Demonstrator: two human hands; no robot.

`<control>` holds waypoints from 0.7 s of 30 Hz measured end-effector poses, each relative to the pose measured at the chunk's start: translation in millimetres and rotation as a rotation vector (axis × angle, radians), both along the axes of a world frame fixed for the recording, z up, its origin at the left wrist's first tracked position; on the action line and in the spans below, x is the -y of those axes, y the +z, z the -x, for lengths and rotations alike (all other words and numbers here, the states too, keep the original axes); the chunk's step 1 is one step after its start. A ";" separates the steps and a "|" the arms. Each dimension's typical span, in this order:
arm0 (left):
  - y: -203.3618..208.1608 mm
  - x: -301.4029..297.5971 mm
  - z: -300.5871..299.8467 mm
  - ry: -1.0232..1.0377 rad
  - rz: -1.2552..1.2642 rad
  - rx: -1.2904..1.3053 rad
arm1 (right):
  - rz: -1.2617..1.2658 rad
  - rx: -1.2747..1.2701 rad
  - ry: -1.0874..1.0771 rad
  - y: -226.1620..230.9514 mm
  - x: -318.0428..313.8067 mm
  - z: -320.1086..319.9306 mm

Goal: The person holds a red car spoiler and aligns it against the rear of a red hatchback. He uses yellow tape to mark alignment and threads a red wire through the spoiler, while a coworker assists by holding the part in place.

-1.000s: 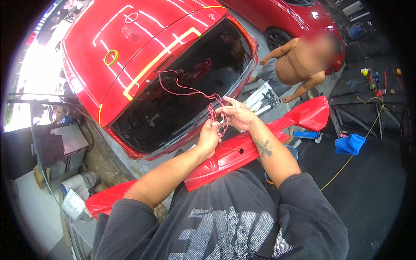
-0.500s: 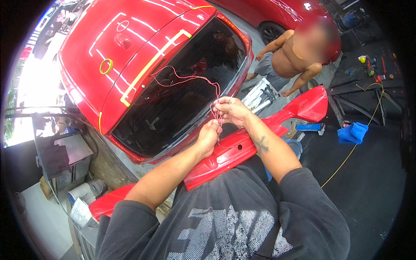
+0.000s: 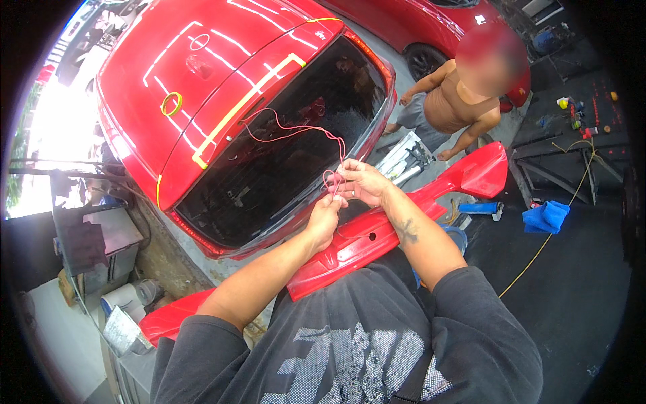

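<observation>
Two strands of thin red wire [image 3: 324, 130] run from the upper edge of the red car's dark rear window [image 3: 282, 168] down to my hands. My left hand [image 3: 324, 219] is closed, pinching the wire between thumb and forefinger. Just above and right of it, my right hand [image 3: 365, 184] pinches the wire too. A small loop of wire stands out between the two hands. Under my forearms lies a long red spoiler [image 3: 343, 259] with a round dark hole, across the front of my body. A strand of wire trails down onto it.
Yellow tape [image 3: 252, 94] edges the car roof [image 3: 148, 114], where a tape roll [image 3: 171, 104] lies. A person in a brown top [image 3: 457, 101] stands beyond the spoiler, near another red car [image 3: 397, 27]. Right are a blue cloth [image 3: 546, 217], a blue tube [image 3: 479, 209] and a yellow cord [image 3: 531, 259].
Both hands have dropped slightly and stay pinched on the wire. The loop between them has changed shape. The whole view has shifted a little.
</observation>
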State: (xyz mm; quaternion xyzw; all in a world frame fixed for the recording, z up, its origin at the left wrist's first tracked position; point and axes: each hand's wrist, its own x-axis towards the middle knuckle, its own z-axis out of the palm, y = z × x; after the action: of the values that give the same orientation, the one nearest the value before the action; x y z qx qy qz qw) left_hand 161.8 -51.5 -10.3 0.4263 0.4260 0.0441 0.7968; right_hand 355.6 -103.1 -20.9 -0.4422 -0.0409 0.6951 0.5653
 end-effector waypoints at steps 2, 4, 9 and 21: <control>15.9 -1.6 -2.3 0.034 0.127 0.024 | -0.084 -0.103 0.051 5.4 1.5 -3.4; 41.7 -4.2 -3.7 0.079 0.363 0.042 | -0.072 -0.033 0.050 4.3 -0.2 -2.3; 26.2 -9.2 -1.0 -0.001 0.351 0.069 | -0.043 0.076 0.062 11.8 -5.5 2.8; 32.8 -11.8 1.8 0.076 0.329 0.046 | -0.002 1.263 0.847 73.4 40.4 -8.8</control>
State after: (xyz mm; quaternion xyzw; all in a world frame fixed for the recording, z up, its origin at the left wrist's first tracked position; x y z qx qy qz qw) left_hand 160.1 -39.7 22.5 0.2727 0.4248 0.0136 0.8631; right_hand 364.4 -143.5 52.5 -0.7022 -0.5236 0.4674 0.1195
